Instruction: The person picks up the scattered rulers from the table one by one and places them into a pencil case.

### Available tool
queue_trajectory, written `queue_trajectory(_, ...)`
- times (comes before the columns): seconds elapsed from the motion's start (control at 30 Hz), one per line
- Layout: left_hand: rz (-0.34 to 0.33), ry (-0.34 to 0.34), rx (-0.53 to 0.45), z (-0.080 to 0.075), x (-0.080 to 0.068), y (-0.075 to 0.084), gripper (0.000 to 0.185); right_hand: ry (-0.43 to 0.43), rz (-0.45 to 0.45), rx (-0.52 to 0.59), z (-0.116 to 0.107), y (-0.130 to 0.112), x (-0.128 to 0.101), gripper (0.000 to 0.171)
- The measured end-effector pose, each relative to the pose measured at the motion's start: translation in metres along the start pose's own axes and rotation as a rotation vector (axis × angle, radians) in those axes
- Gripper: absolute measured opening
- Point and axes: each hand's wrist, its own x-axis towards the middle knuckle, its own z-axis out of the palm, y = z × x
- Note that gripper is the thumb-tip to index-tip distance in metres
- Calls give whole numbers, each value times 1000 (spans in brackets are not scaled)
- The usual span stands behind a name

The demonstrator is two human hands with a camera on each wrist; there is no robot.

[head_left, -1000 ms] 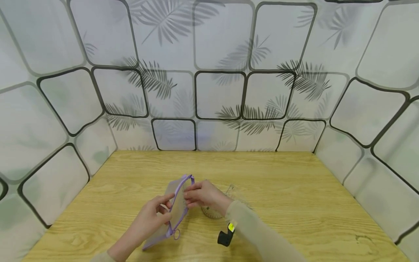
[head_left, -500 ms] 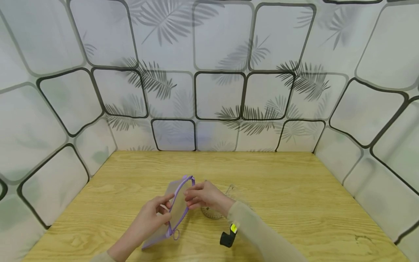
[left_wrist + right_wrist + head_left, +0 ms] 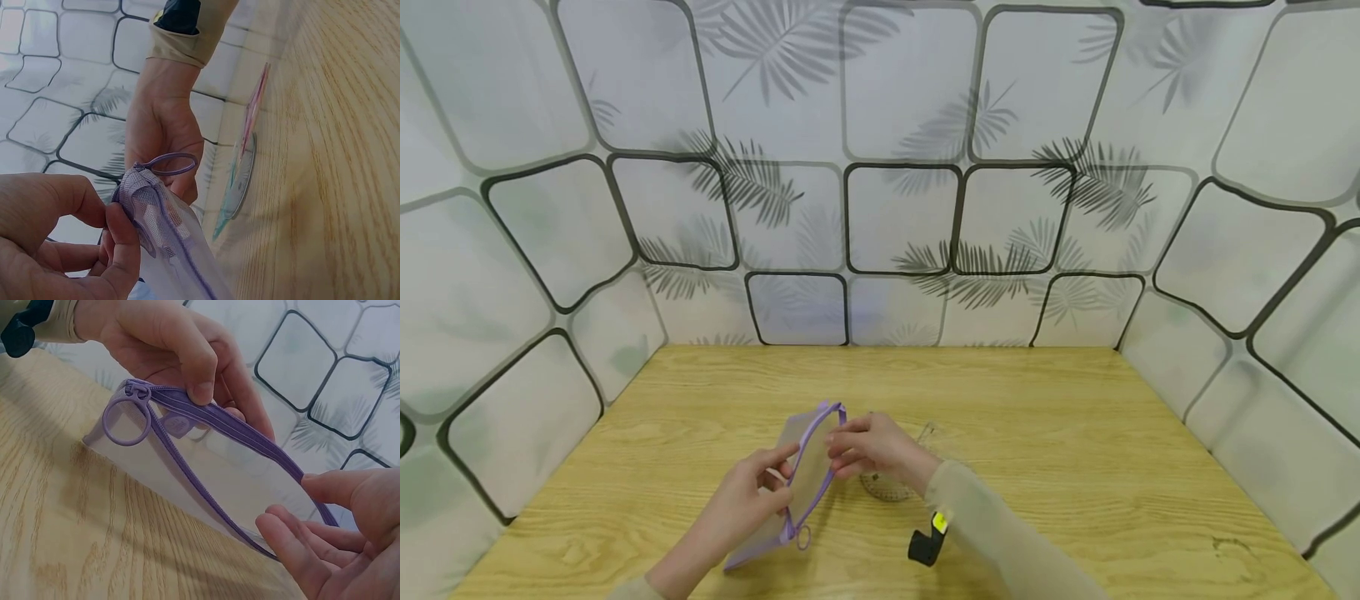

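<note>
A see-through zip pouch with purple trim (image 3: 811, 479) stands on its edge, its mouth spread and facing right. My left hand (image 3: 752, 496) pinches the near zipper edge between thumb and fingers. In the right wrist view the zipper's round pull ring (image 3: 128, 443) hangs at one end of the mouth. My right hand (image 3: 874, 447) is at the far part of the opening. Its thumb touches the purple edge and its fingers extend by the mouth, apart from the thumb, with nothing visible between them. Behind the right wrist lies a clear round protractor (image 3: 886, 490), partly hidden.
A clear flat piece with ruler marks (image 3: 928, 432) lies past the protractor, half covered by the right arm. In the left wrist view, thin pieces show pink and teal edges. A black device with a yellow patch (image 3: 927, 546) is by the right sleeve. Patterned walls surround the wooden table (image 3: 1037, 400).
My right hand has drawn slightly to the right, out from the pouch's mouth. The left hand and the pouch have stayed nearly still.
</note>
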Motion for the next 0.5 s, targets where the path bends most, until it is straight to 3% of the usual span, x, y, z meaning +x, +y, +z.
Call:
queue_trajectory(0.27, 6, -5, -5, 0, 0, 1, 62, 52, -74, -167, 0, -1, -5, 36)
queue_trajectory(0.5, 7, 0, -1, 0, 0, 0, 62, 44, -105, -215, -5, 1, -7, 37)
